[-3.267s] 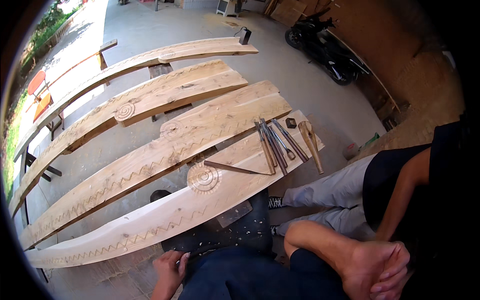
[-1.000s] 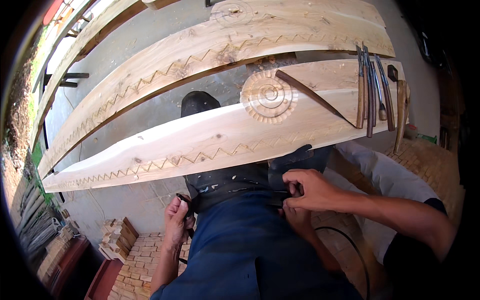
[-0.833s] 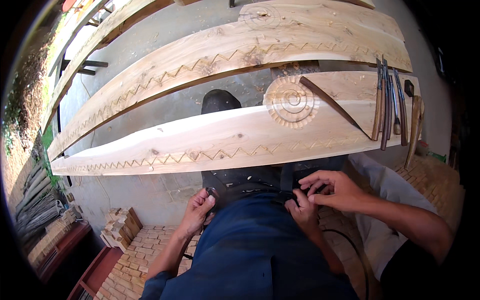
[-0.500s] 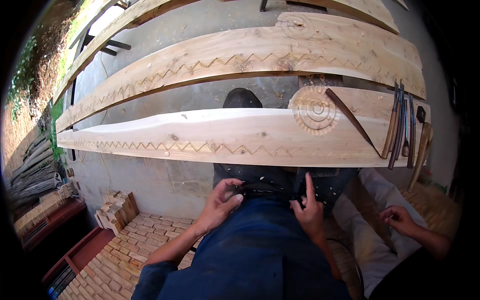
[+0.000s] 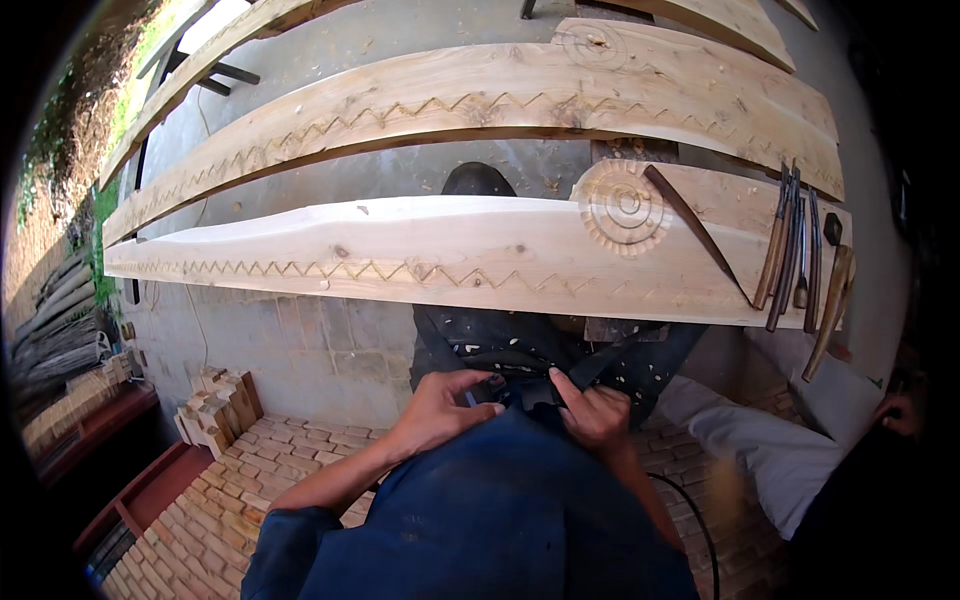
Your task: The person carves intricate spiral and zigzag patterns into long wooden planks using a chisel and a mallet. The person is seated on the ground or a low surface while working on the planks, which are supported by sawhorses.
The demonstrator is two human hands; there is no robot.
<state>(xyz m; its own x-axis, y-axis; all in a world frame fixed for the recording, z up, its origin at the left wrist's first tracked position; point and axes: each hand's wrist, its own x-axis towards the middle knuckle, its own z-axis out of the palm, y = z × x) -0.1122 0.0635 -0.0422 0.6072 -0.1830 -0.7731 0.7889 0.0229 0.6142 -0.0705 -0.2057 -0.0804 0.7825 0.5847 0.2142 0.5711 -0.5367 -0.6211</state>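
1. Left hand (image 5: 440,408): grip clamped on a dark buckle piece (image 5: 484,392), thumb and index finger on opposite sides.
2. Right hand (image 5: 596,412): grip clamped on a black strap (image 5: 602,361), fingers curled.
3. Buckle piece sat at the waist, left of the strap, at the top of the blue garment (image 5: 450,510). Couldn't tell if the two touched.
4. Carved board (image 5: 450,238) lay just beyond the lap, zigzag along its near side.
5. Wood-handled tools (image 5: 768,265) and a mallet (image 5: 828,315) lay at its right end, mallet overhanging the near edge.
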